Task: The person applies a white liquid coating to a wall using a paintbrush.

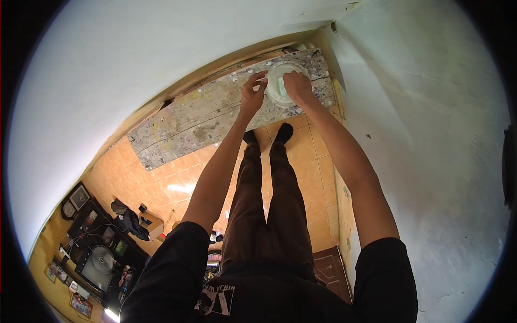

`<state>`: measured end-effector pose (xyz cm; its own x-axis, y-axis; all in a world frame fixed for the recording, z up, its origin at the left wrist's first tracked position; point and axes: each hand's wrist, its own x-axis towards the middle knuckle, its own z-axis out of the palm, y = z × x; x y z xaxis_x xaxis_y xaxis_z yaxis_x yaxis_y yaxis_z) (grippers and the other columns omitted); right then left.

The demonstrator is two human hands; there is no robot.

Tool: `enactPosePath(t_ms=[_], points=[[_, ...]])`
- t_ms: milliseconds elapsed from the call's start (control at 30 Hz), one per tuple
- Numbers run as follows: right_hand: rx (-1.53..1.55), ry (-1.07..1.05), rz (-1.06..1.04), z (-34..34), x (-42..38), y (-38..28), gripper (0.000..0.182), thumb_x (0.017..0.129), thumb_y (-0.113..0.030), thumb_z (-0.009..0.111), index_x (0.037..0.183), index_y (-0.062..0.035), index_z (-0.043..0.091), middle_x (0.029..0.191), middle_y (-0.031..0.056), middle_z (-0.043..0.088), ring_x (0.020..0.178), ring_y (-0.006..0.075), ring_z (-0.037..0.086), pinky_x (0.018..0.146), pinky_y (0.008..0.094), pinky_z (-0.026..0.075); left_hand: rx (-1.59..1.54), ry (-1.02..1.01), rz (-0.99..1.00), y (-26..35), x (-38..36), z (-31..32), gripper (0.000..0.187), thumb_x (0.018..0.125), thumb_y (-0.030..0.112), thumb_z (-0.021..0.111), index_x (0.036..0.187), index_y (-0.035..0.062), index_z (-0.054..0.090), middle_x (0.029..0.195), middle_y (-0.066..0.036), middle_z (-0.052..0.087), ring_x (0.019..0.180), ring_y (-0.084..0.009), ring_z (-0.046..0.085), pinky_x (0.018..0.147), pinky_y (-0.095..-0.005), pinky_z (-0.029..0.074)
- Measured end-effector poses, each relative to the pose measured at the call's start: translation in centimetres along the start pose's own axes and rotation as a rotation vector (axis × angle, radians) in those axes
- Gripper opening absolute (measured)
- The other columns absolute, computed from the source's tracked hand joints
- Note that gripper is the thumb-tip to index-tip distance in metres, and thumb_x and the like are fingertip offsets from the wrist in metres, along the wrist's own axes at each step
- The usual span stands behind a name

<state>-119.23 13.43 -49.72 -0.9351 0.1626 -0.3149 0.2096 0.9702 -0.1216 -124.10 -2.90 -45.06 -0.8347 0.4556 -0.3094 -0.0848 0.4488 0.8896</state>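
A round, whitish translucent container [275, 97] stands near the right end of a paint-spattered wooden bench [199, 116]. Something pale green and white lies inside it, too small to make out. My right hand [298, 87] is over the container's right side with its fingers curled closed; whatever they hold is hidden beneath. At the container's left rim, my left hand [253, 92] has its thumb and fingers apart, with nothing seen between them.
White walls [420, 134] rise beyond the bench and at the right. My feet stand on orange tiles [318, 177] below the bench. At the lower left are a fan [102, 259], a dark cabinet and a cardboard box [153, 226].
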Motion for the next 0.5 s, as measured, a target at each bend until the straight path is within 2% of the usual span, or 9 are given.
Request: enactPosePath(t_ms=[33,133,233,333,433,500], points=[[-0.006,0.011,0.012,-0.1,0.0,0.0,0.011,0.083,-0.008,0.06,0.081,-0.0022,0.069,0.083,0.0156,0.068,0.081,0.0292,0.069,0.065,0.0372,0.057,-0.034,0.02,0.006,0.2,0.0,0.0,0.03,0.092,0.016,0.061,0.12,0.0071,0.061,0.114,-0.011,0.065,0.092,-0.0202,0.064,0.08,-0.033,0.051],[-0.014,0.002,0.021,0.1,0.4,-0.3,0.01,0.082,-0.009,0.061,0.081,-0.0024,0.069,0.081,0.0153,0.068,0.08,0.0293,0.069,0.065,0.0371,0.057,-0.043,0.027,-0.005,0.2,0.0,0.1,0.03,0.092,0.015,0.061,0.12,0.0071,0.062,0.114,-0.011,0.066,0.092,-0.0203,0.064,0.079,-0.0329,0.051],[0.009,0.064,-0.059,0.0,0.0,0.0,0.009,0.081,-0.008,0.062,0.081,-0.0023,0.069,0.08,0.0151,0.068,0.078,0.0289,0.07,0.064,0.0368,0.057,0.053,-0.041,0.008,-0.7,0.3,-0.1,0.033,0.098,0.033,0.049,0.127,0.0195,0.057,0.12,-0.007,0.064,0.103,-0.0242,0.064,0.087,-0.0383,0.051],[-0.044,0.033,-0.034,-1.1,-0.1,0.2,0.009,0.08,-0.008,0.062,0.081,-0.0024,0.069,0.079,0.0148,0.068,0.078,0.0286,0.07,0.063,0.0367,0.057,0.064,-0.049,-0.035,-0.3,0.1,-0.2,0.034,0.097,0.033,0.049,0.128,0.0193,0.057,0.119,-0.008,0.064,0.101,-0.0241,0.065,0.086,-0.0379,0.05],[-0.056,-0.017,-0.038,-1.2,0.2,0.0,0.009,0.081,-0.008,0.062,0.081,-0.0033,0.069,0.082,0.0144,0.068,0.081,0.0283,0.07,0.063,0.037,0.057,0.047,-0.014,0.043,-1.5,0.3,0.2,0.035,0.097,0.036,0.049,0.128,0.0211,0.056,0.116,-0.008,0.065,0.097,-0.0243,0.066,0.086,-0.038,0.05],[-0.055,0.002,-0.11,-0.9,0.1,-0.3,0.008,0.08,-0.008,0.062,0.081,-0.0042,0.07,0.082,0.0141,0.069,0.082,0.028,0.069,0.063,0.0365,0.057,0.096,-0.032,-0.011,-0.5,0.0,-0.3,0.036,0.097,0.038,0.049,0.129,0.0224,0.055,0.115,-0.008,0.066,0.097,-0.0244,0.066,0.086,-0.0383,0.05]])
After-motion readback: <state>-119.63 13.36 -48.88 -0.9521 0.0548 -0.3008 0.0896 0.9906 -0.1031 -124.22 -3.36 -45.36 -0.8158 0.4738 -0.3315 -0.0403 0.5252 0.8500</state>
